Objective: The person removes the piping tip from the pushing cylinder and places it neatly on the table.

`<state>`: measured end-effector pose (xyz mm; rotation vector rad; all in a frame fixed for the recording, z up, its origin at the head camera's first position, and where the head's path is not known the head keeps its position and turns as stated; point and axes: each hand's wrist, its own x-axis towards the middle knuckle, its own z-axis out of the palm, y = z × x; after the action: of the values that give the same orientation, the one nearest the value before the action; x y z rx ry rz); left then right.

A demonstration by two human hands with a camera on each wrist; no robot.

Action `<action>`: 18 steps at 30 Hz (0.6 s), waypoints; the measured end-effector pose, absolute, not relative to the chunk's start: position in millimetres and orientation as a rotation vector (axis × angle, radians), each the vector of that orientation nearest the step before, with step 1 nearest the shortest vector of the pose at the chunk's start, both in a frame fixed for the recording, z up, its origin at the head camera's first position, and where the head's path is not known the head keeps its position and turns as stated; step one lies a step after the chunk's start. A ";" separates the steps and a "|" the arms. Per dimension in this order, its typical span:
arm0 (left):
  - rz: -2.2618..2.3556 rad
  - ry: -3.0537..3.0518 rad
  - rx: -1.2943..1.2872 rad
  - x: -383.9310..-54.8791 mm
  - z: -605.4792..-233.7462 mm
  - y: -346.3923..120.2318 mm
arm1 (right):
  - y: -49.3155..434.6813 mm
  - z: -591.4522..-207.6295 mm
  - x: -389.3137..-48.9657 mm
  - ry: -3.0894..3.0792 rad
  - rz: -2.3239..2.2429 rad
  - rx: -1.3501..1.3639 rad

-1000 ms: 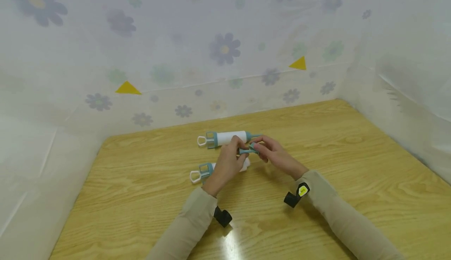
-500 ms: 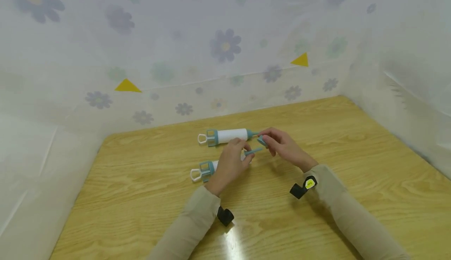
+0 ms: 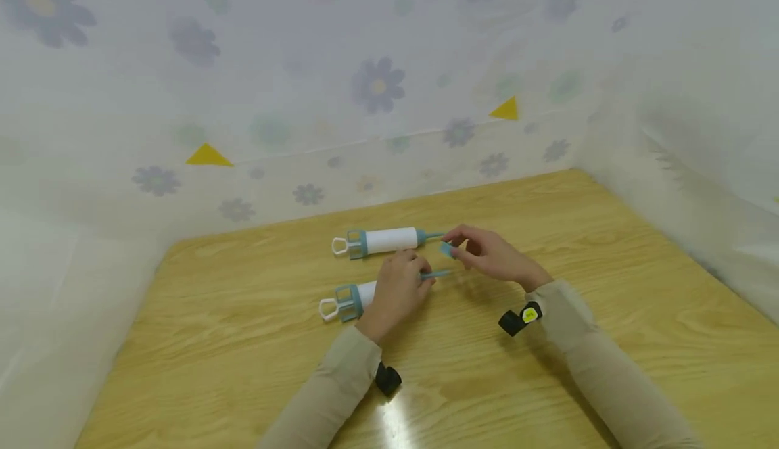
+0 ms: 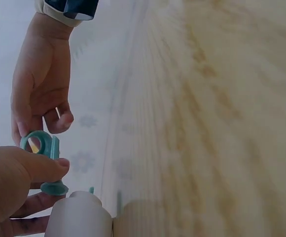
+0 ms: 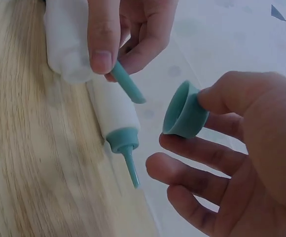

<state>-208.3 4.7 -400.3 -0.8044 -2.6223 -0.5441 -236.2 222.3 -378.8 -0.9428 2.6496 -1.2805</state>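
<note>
My left hand (image 3: 398, 293) pinches a slim teal nozzle (image 5: 128, 86) between thumb and finger, above the nearer syringe. In the right wrist view, my right hand (image 5: 251, 138) holds a teal ring-shaped collar (image 5: 187, 113) between thumb and fingers, apart from the nozzle. The nearer white syringe (image 3: 367, 292) lies on the table, partly hidden by the left hand; its front end shows in the left wrist view as a bare white neck (image 4: 85, 196). Behind it lies a farther syringe (image 3: 392, 239) with a teal collar and nozzle fitted.
Both syringes have teal frames and white pull handles (image 3: 328, 309) at their left ends. They lie on a wood-grain table (image 3: 243, 347). A pale flowered sheet (image 3: 328, 84) with yellow triangles rises behind the table.
The nozzle and collar were together a second ago and are now apart. My right hand moved right with the collar; my left hand lowered slightly with the nozzle.
</note>
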 end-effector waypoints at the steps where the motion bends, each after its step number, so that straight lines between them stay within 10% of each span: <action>1: -0.544 -2.630 -0.803 -208.3 -400.5 5.4 | 222.9 -379.8 -236.8 2.673 -1.241 -0.971; 18: -0.548 -2.711 -0.783 -214.8 -411.7 11.7 | 228.7 -384.4 -237.0 2.801 -0.746 -0.989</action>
<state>-214.8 11.7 -411.7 -0.7828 -2.7107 -0.5477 -237.0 228.7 -384.4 -0.9892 2.8013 -0.7458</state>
